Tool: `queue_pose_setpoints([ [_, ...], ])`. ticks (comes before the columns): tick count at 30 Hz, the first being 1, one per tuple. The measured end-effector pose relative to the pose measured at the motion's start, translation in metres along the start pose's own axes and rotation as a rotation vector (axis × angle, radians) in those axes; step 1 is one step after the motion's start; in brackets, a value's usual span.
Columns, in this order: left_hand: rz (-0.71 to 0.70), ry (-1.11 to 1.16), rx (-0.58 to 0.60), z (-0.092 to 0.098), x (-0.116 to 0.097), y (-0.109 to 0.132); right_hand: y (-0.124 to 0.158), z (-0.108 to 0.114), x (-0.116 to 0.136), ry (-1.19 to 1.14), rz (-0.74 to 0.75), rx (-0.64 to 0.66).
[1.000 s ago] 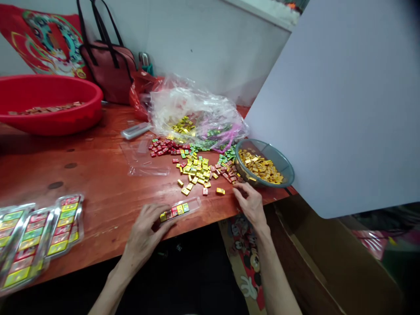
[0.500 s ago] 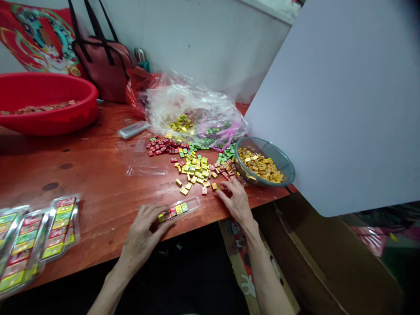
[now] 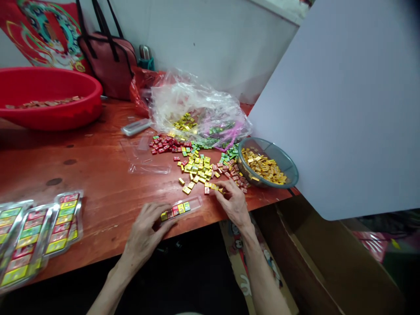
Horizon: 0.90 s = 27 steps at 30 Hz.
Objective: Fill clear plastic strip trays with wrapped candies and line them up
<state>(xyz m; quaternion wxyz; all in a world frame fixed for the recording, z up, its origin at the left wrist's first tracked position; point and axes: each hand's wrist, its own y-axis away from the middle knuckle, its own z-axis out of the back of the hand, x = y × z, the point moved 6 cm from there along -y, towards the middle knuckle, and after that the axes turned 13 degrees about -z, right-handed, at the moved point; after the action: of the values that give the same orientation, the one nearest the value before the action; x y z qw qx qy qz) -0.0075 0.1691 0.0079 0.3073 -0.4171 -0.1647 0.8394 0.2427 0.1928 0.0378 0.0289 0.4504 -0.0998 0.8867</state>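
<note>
Pinch grip, L hand [image 3: 144,227] @ tray [image 3: 196,202] end

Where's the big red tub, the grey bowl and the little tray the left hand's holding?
Big red tub [image 3: 55,119]: head view, on its outer wall.
Grey bowl [image 3: 280,154]: head view, on its bare inner wall.
Little tray [image 3: 196,203]: head view, on its unfilled end.

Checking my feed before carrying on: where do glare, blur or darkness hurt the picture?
Head view: glare streaks the clear bag, and a pale sheen lies on the table; head view, lower left: the filled trays look smeared; head view, bottom: below the table edge is nearly black; head view, centre: colours read in the tray at the left hand, fine print doesn't.
</note>
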Motion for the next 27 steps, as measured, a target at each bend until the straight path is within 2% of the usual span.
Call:
queue_pose_setpoints([
  [6, -0.010, 0.000, 0.000, 0.000, -0.001, 0.000, 0.014, -0.005, 0.016, -0.098, -0.008, 0.006],
  [10, -0.004, -0.003, 0.005, 0.000, -0.002, -0.001, 0.023, -0.014, 0.018, -0.103, -0.025, 0.008],
  [19, -0.004, -0.005, 0.024, -0.001, -0.002, -0.001, 0.039, -0.050, 0.021, 0.109, -0.006, 0.014],
  [27, 0.004, 0.019, 0.003, 0.002, -0.003, -0.002, 0.036, -0.058, 0.024, 0.225, 0.019, 0.031],
])
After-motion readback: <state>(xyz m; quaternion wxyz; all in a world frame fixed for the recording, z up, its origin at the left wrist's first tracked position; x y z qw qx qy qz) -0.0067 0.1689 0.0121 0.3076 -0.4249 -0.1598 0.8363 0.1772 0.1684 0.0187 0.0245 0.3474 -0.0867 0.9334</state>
